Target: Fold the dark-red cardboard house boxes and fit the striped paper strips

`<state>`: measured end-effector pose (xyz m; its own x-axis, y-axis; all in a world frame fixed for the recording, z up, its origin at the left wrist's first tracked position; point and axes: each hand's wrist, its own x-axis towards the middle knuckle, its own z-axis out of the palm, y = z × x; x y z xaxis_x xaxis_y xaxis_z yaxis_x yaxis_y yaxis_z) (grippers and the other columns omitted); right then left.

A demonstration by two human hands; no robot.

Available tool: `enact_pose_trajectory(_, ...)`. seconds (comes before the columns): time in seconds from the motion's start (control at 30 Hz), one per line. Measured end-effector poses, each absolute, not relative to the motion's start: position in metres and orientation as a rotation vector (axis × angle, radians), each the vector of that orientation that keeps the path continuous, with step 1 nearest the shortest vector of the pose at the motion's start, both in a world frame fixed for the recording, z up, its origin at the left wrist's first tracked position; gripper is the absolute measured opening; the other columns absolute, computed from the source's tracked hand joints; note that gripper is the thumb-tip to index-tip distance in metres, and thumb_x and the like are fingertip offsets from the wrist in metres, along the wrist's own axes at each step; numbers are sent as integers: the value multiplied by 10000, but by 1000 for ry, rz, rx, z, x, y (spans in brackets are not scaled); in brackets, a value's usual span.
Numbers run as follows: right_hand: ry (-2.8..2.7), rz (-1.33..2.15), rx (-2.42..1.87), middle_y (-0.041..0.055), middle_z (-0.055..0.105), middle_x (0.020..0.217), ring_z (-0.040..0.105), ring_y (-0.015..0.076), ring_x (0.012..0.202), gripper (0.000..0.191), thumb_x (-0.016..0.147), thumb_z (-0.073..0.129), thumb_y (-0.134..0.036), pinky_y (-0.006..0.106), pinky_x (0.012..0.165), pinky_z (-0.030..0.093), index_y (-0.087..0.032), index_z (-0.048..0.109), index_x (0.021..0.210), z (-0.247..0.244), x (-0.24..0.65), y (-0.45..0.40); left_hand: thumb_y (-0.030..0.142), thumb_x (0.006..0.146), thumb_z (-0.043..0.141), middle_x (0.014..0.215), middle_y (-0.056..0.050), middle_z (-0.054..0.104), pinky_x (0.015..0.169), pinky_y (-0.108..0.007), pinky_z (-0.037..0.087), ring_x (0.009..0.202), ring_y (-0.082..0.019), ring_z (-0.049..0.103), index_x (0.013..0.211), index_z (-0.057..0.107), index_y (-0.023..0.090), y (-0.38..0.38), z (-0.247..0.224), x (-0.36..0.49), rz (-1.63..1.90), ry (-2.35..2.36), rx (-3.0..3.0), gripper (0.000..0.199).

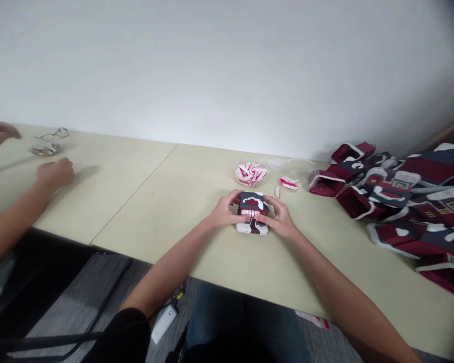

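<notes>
A small boxy model in dark red, charcoal grey and white stands on the pale table in front of me. My left hand grips its left side and my right hand grips its right side, with the fingertips meeting over the front. The fingers hide much of the front face. A white strip with red marks shows between them. White trim lines the top and bottom edges.
A bowl of red-and-white pieces and a clear dish stand just beyond the model. A heap of dark red box parts covers the right end. A co-worker's hands rest at left, near eyeglasses.
</notes>
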<state>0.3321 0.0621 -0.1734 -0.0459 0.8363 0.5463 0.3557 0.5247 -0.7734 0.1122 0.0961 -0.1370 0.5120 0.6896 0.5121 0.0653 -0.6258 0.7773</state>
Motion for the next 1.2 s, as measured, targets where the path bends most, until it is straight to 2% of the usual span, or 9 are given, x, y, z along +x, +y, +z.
enact_pose_trajectory(0.23,-1725,348,-1119,147,654,1242,609,334,1155,743,690,786,-606,567,1046,403,-195,582,1275,-168,321,60,328,608,809,1089,-117,686,899,-392,521,987,-257,657,1199,576,133,101,-136,99,1142,620,2095,664)
enact_pose_trajectory(0.37,-1729,186,-1190,148,619,1317,555,344,1249,849,700,772,-616,585,1090,347,-217,495,1396,-154,336,51,397,587,847,1119,-124,675,885,-374,537,1003,-249,658,1209,563,134,117,-123,40,1292,1000,2035,732)
enact_pose_trajectory(0.5,-1631,119,-1319,113,669,1237,659,295,1058,571,779,691,-594,456,930,504,-224,654,1212,-143,391,34,468,615,831,1148,-137,658,770,-336,562,954,-238,669,1259,505,141,129,-106,-65,1629,1683,1604,792)
enact_pose_trajectory(0.63,-1409,-15,-1601,83,742,936,666,254,664,391,774,669,-584,427,694,521,-261,729,987,-134,457,20,491,634,822,1170,-129,659,930,-399,524,1037,-256,655,1280,480,122,127,-96,-163,1766,2279,1220,820)
enact_pose_trajectory(0.77,-1354,-142,-1708,93,735,867,693,267,747,187,799,681,-429,397,723,510,-264,705,885,-116,500,7,497,613,835,1237,-57,644,1026,-413,470,1152,-246,619,1256,471,196,129,-94,-210,1656,2601,978,797)
enact_pose_trajectory(0.9,-1292,-315,-1891,94,739,903,688,240,775,194,792,705,-348,357,718,484,-229,702,945,-100,524,-7,433,614,830,1334,-34,597,1079,-424,427,1234,-230,575,1264,404,241,139,-90,-213,1516,2698,866,800)
enact_pose_trajectory(1.0,-1280,-435,-1956,92,735,876,681,236,783,231,823,670,-357,339,705,466,-206,705,995,-97,536,-10,443,604,819,1502,-109,446,1147,-511,336,1392,-281,425,1371,277,242,140,-81,-196,1474,2723,802,960)
enact_pose_trajectory(1.13,-1404,-579,-2015,103,731,906,670,254,844,252,851,615,-345,336,724,457,-181,711,1016,-91,538,13,591,641,752,1634,-243,20,1155,-662,180,1515,-412,49,1514,12,144,127,-70,-143,1594,2695,1108,1229)
enact_pose_trajectory(1.2,-1620,-609,-2049,107,724,1027,659,254,940,268,896,543,-292,337,785,452,-178,700,1081,-86,532,34,591,684,710,1624,-270,-17,1150,-683,125,1506,-442,1,1531,-2,76,118,-70,-98,1543,2615,1501,1220)
